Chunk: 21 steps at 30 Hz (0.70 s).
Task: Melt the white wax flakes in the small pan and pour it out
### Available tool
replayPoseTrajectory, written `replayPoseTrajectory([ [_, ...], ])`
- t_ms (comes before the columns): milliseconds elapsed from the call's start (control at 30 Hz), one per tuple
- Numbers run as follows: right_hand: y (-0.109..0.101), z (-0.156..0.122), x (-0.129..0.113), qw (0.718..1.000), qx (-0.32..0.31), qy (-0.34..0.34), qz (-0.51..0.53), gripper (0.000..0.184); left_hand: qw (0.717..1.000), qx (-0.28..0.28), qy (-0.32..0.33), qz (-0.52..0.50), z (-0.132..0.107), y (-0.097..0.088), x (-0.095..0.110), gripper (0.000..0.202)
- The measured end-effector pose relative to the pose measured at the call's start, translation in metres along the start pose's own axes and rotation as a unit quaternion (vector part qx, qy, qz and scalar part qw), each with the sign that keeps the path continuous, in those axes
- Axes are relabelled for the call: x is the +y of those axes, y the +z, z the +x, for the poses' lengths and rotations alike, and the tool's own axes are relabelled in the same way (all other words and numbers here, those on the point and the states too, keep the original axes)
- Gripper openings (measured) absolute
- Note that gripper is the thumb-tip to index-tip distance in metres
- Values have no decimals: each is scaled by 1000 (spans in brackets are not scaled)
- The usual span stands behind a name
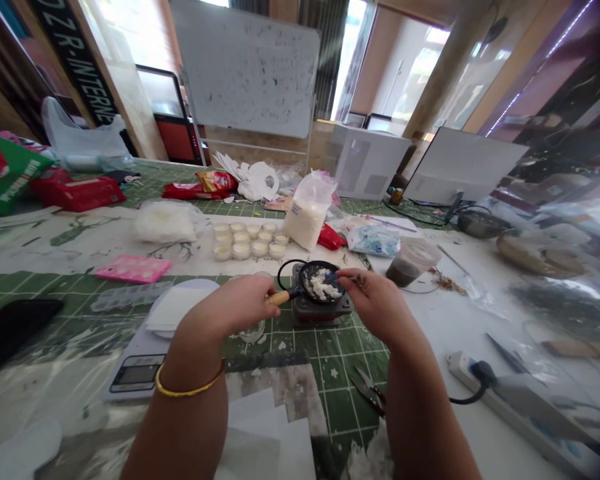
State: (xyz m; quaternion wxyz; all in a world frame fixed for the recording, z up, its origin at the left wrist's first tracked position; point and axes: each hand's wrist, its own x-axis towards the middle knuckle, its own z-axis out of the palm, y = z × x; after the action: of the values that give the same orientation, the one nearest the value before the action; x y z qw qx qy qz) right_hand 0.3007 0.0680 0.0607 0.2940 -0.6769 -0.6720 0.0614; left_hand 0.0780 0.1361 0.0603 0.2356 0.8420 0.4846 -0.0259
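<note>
My left hand (240,305) is closed around the wooden handle (279,298) of a small black frying pan (305,291). The pan rests on a small dark electric burner (316,316). White lumpy flakes (324,287) lie in it. My right hand (373,297) pinches a thin blue tool (331,275) whose end is among the flakes at the pan's right side. Its exact kind is too small to tell. Partly hidden behind my left hand is a clear glass dish (253,331).
Several small cups of pale filling (250,241) stand behind the pan, beside a bag of white granules (307,210). A kitchen scale (145,353) is at left. Scissors (367,390) lie by my right forearm; a power strip (510,400) and plastic tub (413,260) are at right.
</note>
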Motion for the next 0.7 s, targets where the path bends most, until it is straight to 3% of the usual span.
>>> replayPoseTrajectory([
  [67, -1, 0, 1, 1000, -14, 6, -2, 25, 1000, 1, 3, -2, -1, 0, 0, 24],
  [167, -3, 0, 2, 999, 24, 22, 6, 27, 1000, 5, 8, -4, -1, 0, 0, 25],
  [333, -2, 2, 4, 1000, 3, 26, -4, 26, 1000, 3, 3, 0, -1, -1, 2, 27],
  [467, 0, 4, 6, 998, 48, 30, -5, 29, 1000, 6, 5, 0, -2, -1, 3, 27],
  [600, 1, 4, 6, 1000, 0, 23, -19, 28, 1000, 6, 3, -7, -2, -1, 1, 31],
  [700, 1, 4, 5, 999, 26, 27, -16, 28, 1000, 4, 6, -12, -3, -2, 1, 32],
])
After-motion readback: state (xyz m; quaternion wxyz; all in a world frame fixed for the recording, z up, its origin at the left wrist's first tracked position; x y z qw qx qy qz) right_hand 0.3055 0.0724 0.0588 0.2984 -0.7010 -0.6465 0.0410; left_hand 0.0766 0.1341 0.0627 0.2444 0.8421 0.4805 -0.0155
